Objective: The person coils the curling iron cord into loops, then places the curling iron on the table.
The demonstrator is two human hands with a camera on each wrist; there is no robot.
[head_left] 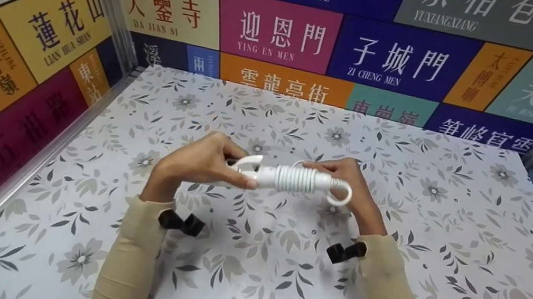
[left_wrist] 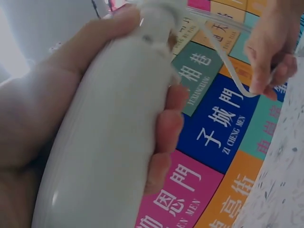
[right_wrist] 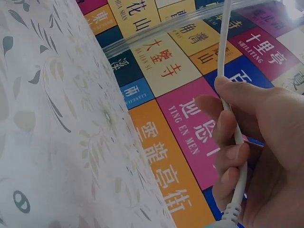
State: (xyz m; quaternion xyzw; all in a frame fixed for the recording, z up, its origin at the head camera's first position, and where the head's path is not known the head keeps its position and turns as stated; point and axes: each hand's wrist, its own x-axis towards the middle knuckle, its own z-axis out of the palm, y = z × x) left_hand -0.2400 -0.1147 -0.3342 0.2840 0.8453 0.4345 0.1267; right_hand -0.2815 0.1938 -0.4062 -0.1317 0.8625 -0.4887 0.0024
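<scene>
A white handheld appliance (head_left: 267, 176) with a rounded body lies level above the table; its exact kind cannot be told. White cord (head_left: 296, 178) is wound in several turns round its right part, and a ribbed end with a loop sticks out at the right. My left hand (head_left: 211, 159) grips the left part, and in the left wrist view its fingers curl round the smooth white body (left_wrist: 109, 109). With its fingers curled, my right hand (right_wrist: 266, 137) holds a stretch of cord (right_wrist: 222, 52). Below those fingers shows a ribbed cord sleeve (right_wrist: 231, 213).
Beneath both hands spreads a table (head_left: 245, 285) covered in white floral print. Panels with colourful Chinese place-name signs (head_left: 277, 33) stand behind it and at both sides. Black wrist mounts (head_left: 182, 223) sit on both sleeves.
</scene>
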